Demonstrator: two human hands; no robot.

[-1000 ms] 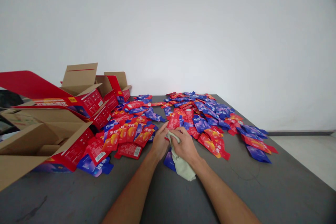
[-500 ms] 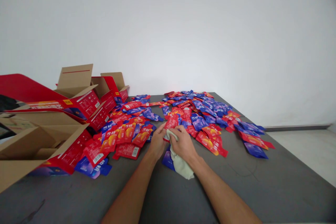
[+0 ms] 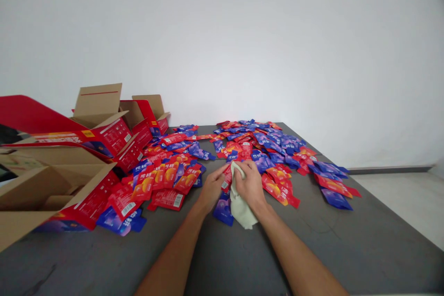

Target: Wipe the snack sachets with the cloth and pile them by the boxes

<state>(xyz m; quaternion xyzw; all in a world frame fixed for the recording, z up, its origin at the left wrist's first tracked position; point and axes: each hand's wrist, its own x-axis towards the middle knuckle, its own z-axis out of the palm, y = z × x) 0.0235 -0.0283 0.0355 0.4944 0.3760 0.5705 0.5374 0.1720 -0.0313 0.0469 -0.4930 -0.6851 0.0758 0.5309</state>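
Note:
In front of me my left hand (image 3: pixel 212 190) is closed on a red pouch (image 3: pixel 226 179), which shows a white barcode patch. A pale cloth (image 3: pixel 241 208) is bunched in my right hand (image 3: pixel 250 185); its top presses against the pouch and its lower end hangs toward the table. Part of the pouch is hidden behind the cloth and fingers. Below my hands a blue-purple pouch (image 3: pixel 224 210) lies on the table, partly covered by the cloth.
Open red cardboard boxes (image 3: pixel 93 199) stand along the left. Beside them lies a group of red and blue pouches (image 3: pixel 166 175). A larger heap of pouches (image 3: pixel 274 141) spreads across the back and right of the grey table (image 3: pixel 312 249). A white wall rises behind.
My right hand has shifted slightly right with the cloth, and the red pouch is now turned and more covered by it. More of the blue-purple pouch below shows.

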